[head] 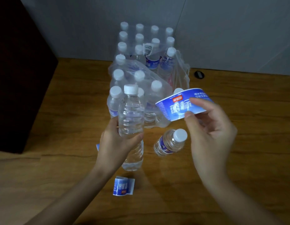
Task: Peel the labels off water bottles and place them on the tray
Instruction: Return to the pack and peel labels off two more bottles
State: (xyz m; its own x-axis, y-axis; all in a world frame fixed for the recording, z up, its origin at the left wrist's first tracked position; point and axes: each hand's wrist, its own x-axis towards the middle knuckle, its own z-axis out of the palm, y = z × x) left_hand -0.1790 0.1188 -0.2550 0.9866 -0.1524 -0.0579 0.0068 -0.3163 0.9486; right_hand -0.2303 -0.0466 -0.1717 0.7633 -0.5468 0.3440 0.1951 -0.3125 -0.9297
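My left hand grips a clear water bottle with a white cap and no label, held upright above the wooden table. To its right, my right hand pinches a curled blue label between thumb and fingers, clear of the bottle. A labelled bottle stands on the table between my hands. A peeled, rolled-up label lies on the table below the held bottle. Another bit of blue label shows behind my left hand. No tray is in view.
A torn plastic-wrapped pack of several labelled bottles stands at the back against the grey wall. A dark cabinet rises on the left. A small black round cap sits in the table near the wall.
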